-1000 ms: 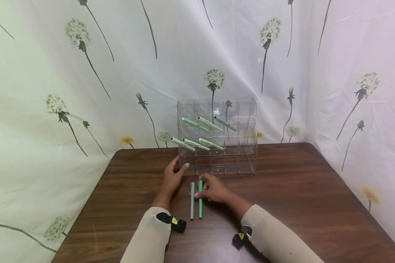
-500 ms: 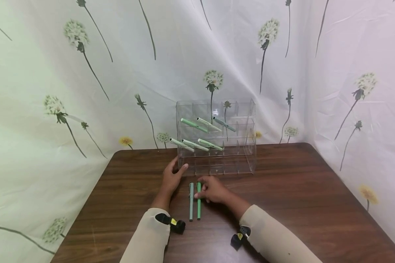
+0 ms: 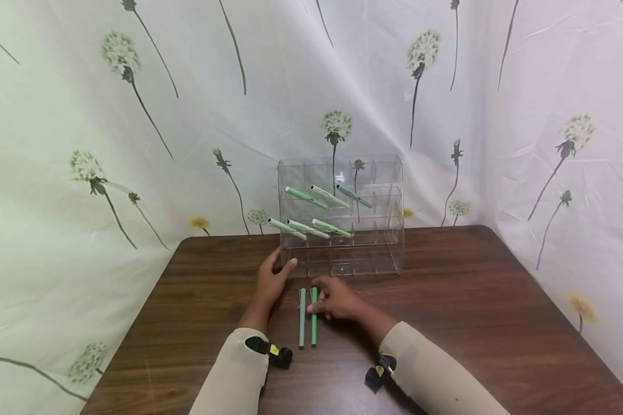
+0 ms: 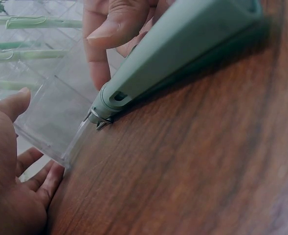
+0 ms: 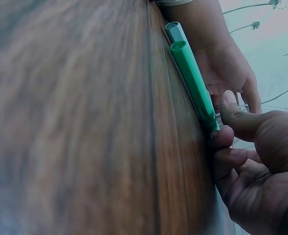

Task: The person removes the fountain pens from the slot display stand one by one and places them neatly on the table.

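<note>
A clear acrylic rack stands at the back of the table. My left hand rests against its lower left corner, thumb in front and fingers along the outer side. In front lie two pens side by side: a grey-green pen and a bright green pen, caps toward the rack. My right hand pinches the bright green pen near its cap. In the right wrist view the thumb and curled fingers close about that pen's end, hiding it. The grey-green pen looms large in the left wrist view.
Several pens slant out of the rack: a green pen, a cream pen and a blue-grey pen above, pale green pens below. Behind the brown wooden table hangs a white dandelion-print curtain.
The whole head view has shifted slightly. Both hands keep their places at the rack and at the bright green pen; nothing else visibly moves.
</note>
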Tool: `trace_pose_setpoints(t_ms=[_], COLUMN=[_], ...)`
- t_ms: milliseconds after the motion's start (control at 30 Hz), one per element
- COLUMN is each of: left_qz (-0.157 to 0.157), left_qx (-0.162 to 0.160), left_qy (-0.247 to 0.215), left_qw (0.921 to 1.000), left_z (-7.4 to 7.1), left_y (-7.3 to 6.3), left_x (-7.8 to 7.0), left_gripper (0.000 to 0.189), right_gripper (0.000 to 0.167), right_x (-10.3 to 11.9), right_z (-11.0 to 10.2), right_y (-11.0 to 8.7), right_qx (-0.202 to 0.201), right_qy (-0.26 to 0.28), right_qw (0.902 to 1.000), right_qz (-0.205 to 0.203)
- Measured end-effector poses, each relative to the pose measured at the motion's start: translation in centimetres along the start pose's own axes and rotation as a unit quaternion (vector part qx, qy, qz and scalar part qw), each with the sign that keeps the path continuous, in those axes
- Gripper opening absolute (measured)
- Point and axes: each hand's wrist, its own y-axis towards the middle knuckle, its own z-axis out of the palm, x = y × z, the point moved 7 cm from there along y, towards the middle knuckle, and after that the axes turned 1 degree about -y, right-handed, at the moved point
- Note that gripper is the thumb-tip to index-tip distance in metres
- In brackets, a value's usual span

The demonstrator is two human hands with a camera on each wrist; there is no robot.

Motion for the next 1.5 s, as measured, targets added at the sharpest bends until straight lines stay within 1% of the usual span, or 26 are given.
trace_pose_setpoints(t_ms=[267,433,633,767,867,967,1100,1200,1300,1433,1500], left_qz=[-0.007,-0.013,0.004,0.004,0.002,0.001,-0.003,-0.006,-0.01,-0.019,-0.024], left_qx=[0.0,-0.002,-0.001,-0.001,0.003,0.004,0.006,0.009,0.012,0.015,0.014], left_qy=[0.012,0.009,0.01,0.011,0.015,0.016,0.017,0.017,0.015,0.024,0.029], left_qw=[0.9999,0.9999,0.9999,0.9999,0.9999,0.9999,0.9998,0.9998,0.9998,0.9994,0.9992], left_z=[0.0,0.0,-0.1,-0.3,-0.3,-0.2,-0.1,-0.1,-0.1,-0.1,-0.1], left_y=[0.0,0.2,0.7,0.4,0.3,0.3,0.2,0.2,0.2,0.1,0.1], left_x=[0.3,0.2,-0.2,-0.1,-0.1,0.0,0.1,0.2,0.4,0.5,0.6], left_gripper=[0.068,0.068,0.068,0.068,0.069,0.07,0.071,0.071,0.072,0.073,0.073], right_gripper=[0.076,0.074,0.072,0.072,0.071,0.067,0.055,0.046,0.041,0.039,0.039], right_x=[0.2,0.8,1.8,2.0,2.3,2.8,3.9,4.8,5.8,6.7,7.0], right_z=[-0.6,-1.5,-2.8,-2.9,-3.3,-4.0,-5.6,-6.9,-8.0,-9.3,-9.9], right_y=[-0.2,-0.3,-0.5,-0.7,-0.6,-0.5,-0.3,-0.3,-0.4,-0.4,-0.2], right_qx=[0.005,0.012,0.01,0.021,0.015,-0.007,-0.062,-0.115,-0.164,-0.21,-0.231], right_qy=[0.01,-0.002,-0.014,-0.022,-0.021,-0.019,-0.039,-0.069,-0.092,-0.107,-0.121], right_qw=[0.9999,0.9998,0.9998,0.9994,0.9995,0.9991,0.9953,0.9878,0.9781,0.9664,0.9591], right_qz=[-0.007,-0.014,-0.012,-0.013,-0.02,-0.036,-0.063,-0.079,-0.089,-0.101,-0.109])
